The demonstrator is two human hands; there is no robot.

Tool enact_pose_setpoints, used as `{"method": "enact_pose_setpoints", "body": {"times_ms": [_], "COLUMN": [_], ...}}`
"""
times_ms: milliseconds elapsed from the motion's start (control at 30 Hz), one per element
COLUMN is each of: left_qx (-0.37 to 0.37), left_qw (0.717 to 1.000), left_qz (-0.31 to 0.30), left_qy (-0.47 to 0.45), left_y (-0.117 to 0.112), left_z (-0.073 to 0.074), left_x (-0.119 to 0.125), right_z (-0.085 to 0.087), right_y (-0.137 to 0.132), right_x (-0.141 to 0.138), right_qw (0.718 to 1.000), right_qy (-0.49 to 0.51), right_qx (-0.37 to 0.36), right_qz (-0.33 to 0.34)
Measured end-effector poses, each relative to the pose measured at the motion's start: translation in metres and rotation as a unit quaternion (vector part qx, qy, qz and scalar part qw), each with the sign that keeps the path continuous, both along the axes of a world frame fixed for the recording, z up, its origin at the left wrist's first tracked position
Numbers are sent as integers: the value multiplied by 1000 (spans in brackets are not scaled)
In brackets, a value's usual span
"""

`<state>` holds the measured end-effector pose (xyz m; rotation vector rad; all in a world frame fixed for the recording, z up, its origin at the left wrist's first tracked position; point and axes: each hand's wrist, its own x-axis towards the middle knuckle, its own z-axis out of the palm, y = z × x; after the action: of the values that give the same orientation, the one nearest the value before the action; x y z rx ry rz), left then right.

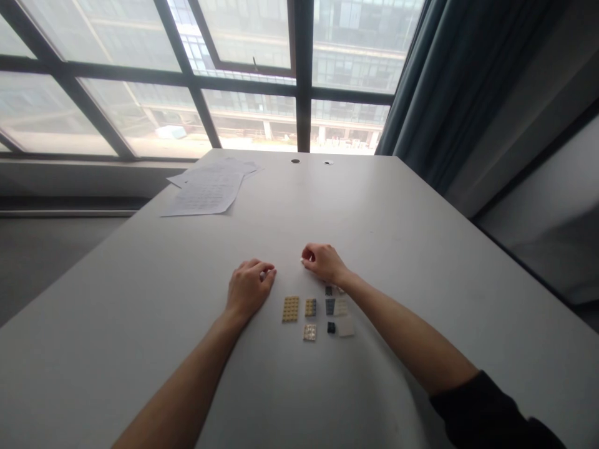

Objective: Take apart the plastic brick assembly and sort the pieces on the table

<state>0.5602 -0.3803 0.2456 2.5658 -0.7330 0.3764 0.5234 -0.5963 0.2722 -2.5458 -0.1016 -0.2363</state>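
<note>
- Table (pixel 140 324), broad and white, filled most of the view.
- Window (pixel 303 118) with dark frames ran along the table's far end, showing a building outside.
- Curtain (pixel 435 81), dark blue-grey, hung at the right.
- Printed sheets (pixel 206 193) overlapped at the table's far left.
- Left hand (pixel 247 285) rested on the table, fingers curled toward the thumb; a pale spot showed between them, but whether it was a gripped piece could not be told.
- Right hand (pixel 324 262) lay opposite, well apart from the left, with thumb and fingertips pinched on something small.
- Tan studded plate (pixel 291 308) lay between the forearms, nearest the left hand.
- White flat piece (pixel 346 327) lay at the near right of the group.
- Tan-and-grey piece (pixel 311 307) lay just right of the tan plate, with a pale studded piece (pixel 309 332) nearer the wearer.
- Dark grey piece (pixel 330 306) lay farther right.
- Black piece (pixel 331 327) sat just beside the white flat one.
- Small white piece (pixel 302 260) was what the right fingertips held.
</note>
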Motion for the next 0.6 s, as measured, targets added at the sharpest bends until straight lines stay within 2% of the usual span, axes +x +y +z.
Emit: {"method": "enact_pose_setpoints", "body": {"times_ms": [167, 300, 367, 467, 600], "left_qx": [-5, -7, -2, 3, 5], "left_qw": [1000, 1000, 1000, 1000, 1000], "left_qz": [-7, -11, -16, -20, -19], "left_qy": [-4, -1, -3, -8, -11], "left_y": [1, 1, 0, 0, -1], "left_z": [-1, -2, -3, -2, 0], "left_x": [1, 3, 3, 2, -1], "right_z": [12, 1, -11, -25, -29], "right_y": [-43, -69, -71, -67, -61], "right_x": [-37, -84, -100, -113, -114], "right_qw": [996, 989, 985, 981, 981], "right_qy": [-87, -145, -148, -153, -152], "right_qx": [21, 1, -15, -17, -12], "right_qz": [-17, 39, 86, 116, 122]}}
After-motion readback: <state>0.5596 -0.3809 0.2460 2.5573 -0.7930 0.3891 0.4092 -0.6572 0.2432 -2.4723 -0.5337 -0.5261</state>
